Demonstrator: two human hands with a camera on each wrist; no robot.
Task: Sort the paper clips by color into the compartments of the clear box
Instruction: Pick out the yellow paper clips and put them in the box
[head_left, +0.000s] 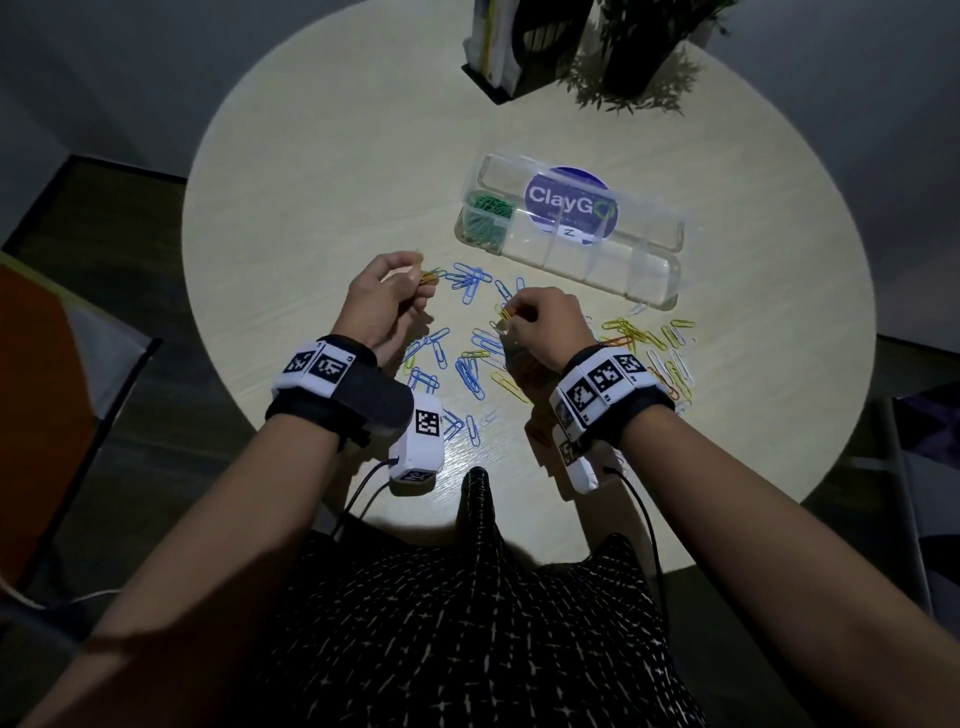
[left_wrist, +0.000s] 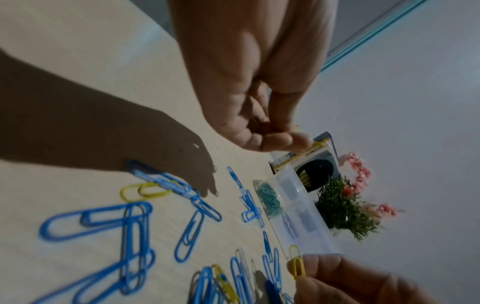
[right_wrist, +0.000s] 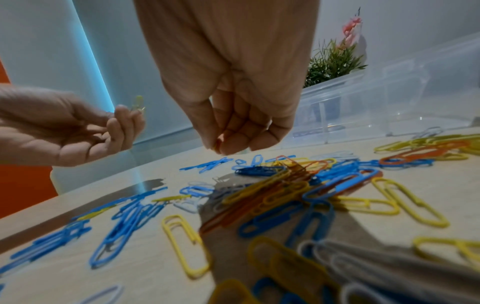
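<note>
The clear box (head_left: 649, 275) lies open at the centre right of the round table, its lid carrying a purple sticker. Green clips (head_left: 485, 218) fill its leftmost compartment; the other compartments look bare. My left hand (head_left: 422, 276) holds a few yellow clips (head_left: 429, 278) in curled fingers above the blue clips (head_left: 467, 278). My right hand (head_left: 511, 314) pinches one yellow clip (head_left: 504, 313) just above the pile, which is also plain in the left wrist view as the yellow clip (left_wrist: 297, 265). Loose blue, yellow, orange and white clips (right_wrist: 285, 191) are scattered below both hands.
More yellow, orange and white clips (head_left: 654, 343) lie to the right of my right wrist. A potted plant (head_left: 639, 47) and a black holder (head_left: 509, 47) stand at the table's far edge. An orange chair (head_left: 36, 395) is at the left.
</note>
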